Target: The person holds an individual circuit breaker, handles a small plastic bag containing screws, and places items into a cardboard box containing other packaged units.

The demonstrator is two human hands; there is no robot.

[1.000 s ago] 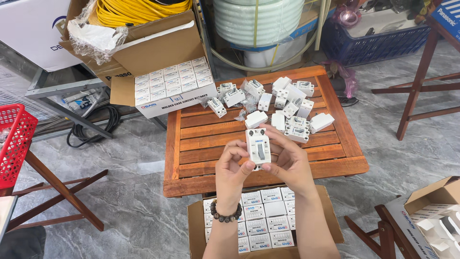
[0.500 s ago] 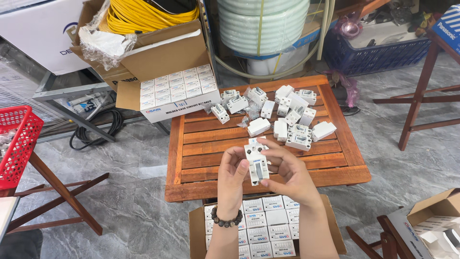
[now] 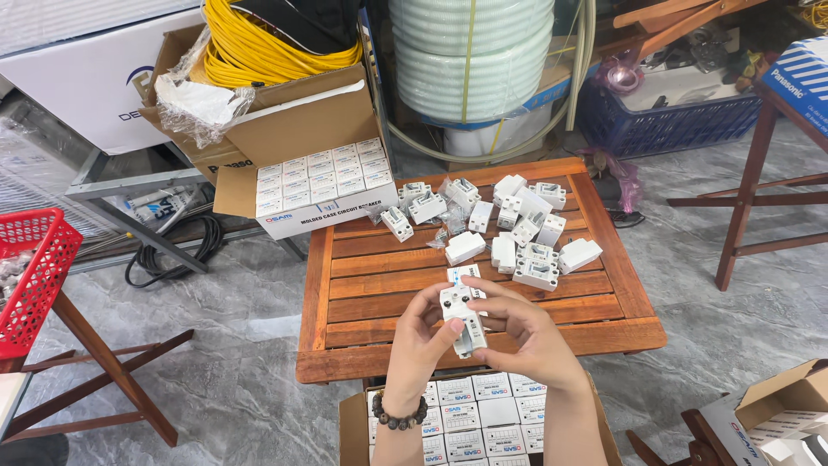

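My left hand (image 3: 421,332) and my right hand (image 3: 520,330) together hold one small white circuit breaker (image 3: 463,315) over the front part of a low wooden slatted table (image 3: 362,285). Fingers of both hands wrap its sides, and my left thumb rests on its face. A beaded bracelet sits on my left wrist. Farther back on the table lies a loose pile of several white breakers (image 3: 509,229). Below my forearms stands an open carton of small white boxes (image 3: 479,414).
A white carton of boxed breakers (image 3: 323,185) rests at the table's back left corner. Behind stand a cardboard box with yellow cable (image 3: 259,52), a white hose coil (image 3: 470,60) and a blue crate (image 3: 673,121). A red basket (image 3: 34,276) is left, a wooden stand (image 3: 759,173) right.
The breaker has been turned in my hands and held lower over the table's front edge. My view has shifted down a little.
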